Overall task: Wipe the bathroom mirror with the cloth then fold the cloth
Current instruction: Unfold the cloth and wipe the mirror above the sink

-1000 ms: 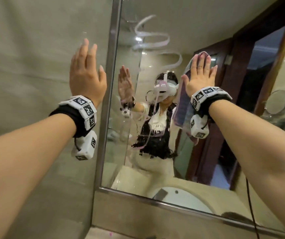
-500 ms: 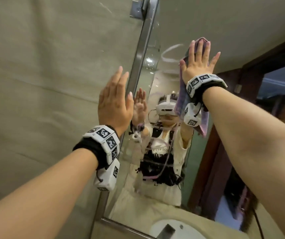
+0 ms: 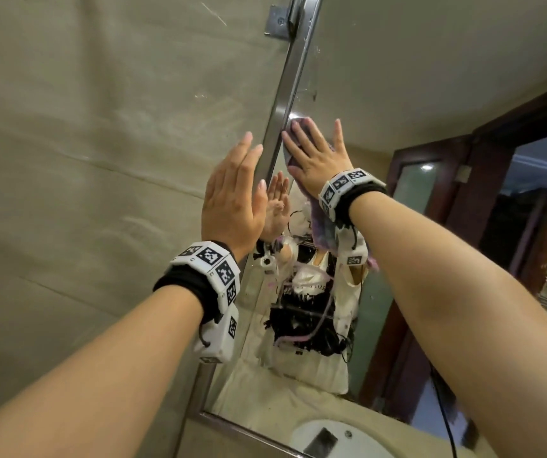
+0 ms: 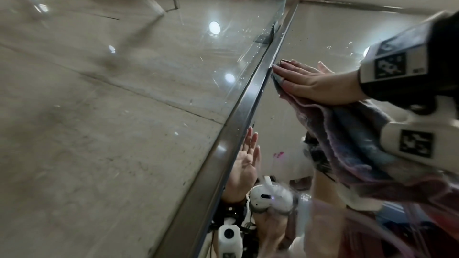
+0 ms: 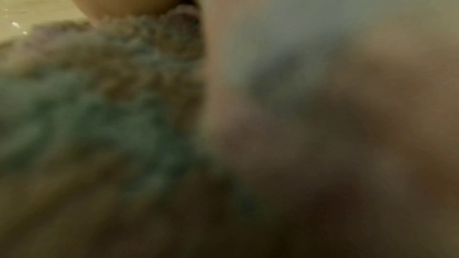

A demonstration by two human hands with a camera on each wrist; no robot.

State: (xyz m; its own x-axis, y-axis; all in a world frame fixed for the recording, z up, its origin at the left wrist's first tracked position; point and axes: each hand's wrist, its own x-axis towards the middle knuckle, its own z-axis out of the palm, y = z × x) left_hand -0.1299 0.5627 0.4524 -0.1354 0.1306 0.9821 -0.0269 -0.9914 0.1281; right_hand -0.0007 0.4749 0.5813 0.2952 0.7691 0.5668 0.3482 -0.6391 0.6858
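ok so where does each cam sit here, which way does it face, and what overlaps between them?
Head: on the head, looking forward and up along both forearms at the mirror and its metal frame; shows left hand and right hand flat on the cloth.
Left wrist: looks along the left hand, only a blurred bit of it at top, up the frame toward the right hand on the cloth.
Right wrist: pressed close, blurred cloth fills it.
Shared: head and left wrist both show the right hand, cloth, frame.

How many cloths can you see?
1. The cloth is pressed flat against the mirror by the right hand, close to the mirror's metal frame, with its lower part hanging loose below the wrist. No other cloth shows.
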